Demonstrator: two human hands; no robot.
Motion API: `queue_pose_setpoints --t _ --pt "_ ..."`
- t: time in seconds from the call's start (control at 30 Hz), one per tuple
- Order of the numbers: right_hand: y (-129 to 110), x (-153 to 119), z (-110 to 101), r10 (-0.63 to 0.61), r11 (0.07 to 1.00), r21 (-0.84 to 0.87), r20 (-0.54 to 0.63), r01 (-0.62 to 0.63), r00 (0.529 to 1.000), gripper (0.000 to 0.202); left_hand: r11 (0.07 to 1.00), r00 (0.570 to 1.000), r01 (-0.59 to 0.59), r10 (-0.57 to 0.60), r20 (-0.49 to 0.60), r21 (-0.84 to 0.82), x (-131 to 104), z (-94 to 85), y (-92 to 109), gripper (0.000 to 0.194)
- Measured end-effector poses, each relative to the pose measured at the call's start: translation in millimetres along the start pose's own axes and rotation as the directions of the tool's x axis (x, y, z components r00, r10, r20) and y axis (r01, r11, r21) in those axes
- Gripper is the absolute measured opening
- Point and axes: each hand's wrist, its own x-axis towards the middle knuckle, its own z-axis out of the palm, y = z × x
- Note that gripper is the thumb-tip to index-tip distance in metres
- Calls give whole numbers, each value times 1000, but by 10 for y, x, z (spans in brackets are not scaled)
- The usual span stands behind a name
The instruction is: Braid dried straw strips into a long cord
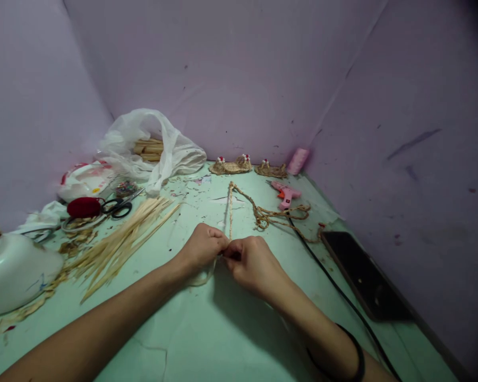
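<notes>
A thin tan braided cord (230, 215) runs toward me from a bend on the table, and its near end goes between my two hands. My left hand (204, 246) is closed in a pinch on that end. Right beside it, my right hand (255, 265) also pinches the cord, its fingers curled and partly hidden. From under my fingers a pale loose strip (207, 277) curves down to the tabletop. Farther along, the braid lies in a loose tangle (269, 215) to the right.
Dry straw strips (123, 244), scissors (117, 208), a red pincushion (83, 207) and a white bowl-like object (19, 273) lie left. Behind are a plastic bag (175, 154) and small woven slippers (231, 167). A pink glue gun (287, 193), thread spool (298, 161) and phone (362, 273) lie right.
</notes>
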Motion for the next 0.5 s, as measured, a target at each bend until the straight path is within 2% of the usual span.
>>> queue_pose_setpoints --t 0.07,0.13,0.2,0.23,0.3,0.37,0.43,0.5 --pt "30 27 -79 20 995 95 79 -28 997 13 997 998 -58 58 -1 -41 -4 -9 -27 10" --pt "68 76 -183 109 959 257 61 -121 992 18 995 997 -83 83 2 -55 0 -19 -55 11" --pt "101 134 -263 279 849 468 -8 -243 960 18 996 997 -78 78 7 -33 10 -28 -82 13" --pt "112 158 -279 361 763 572 6 -300 932 15 997 997 -76 76 10 -21 16 -33 -95 13" --pt "114 189 -254 426 590 700 153 -402 892 12 996 995 -90 91 36 -16 29 -40 -120 11" --pt "92 193 -174 384 505 717 311 -480 869 16 990 987 -135 137 78 -27 39 -42 -139 12" --pt "56 178 -82 362 524 694 343 -494 867 21 982 977 -185 187 107 -24 42 -35 -150 14" --pt "34 162 -8 383 591 655 287 -472 878 24 978 973 -208 205 101 19 33 -16 -152 15"
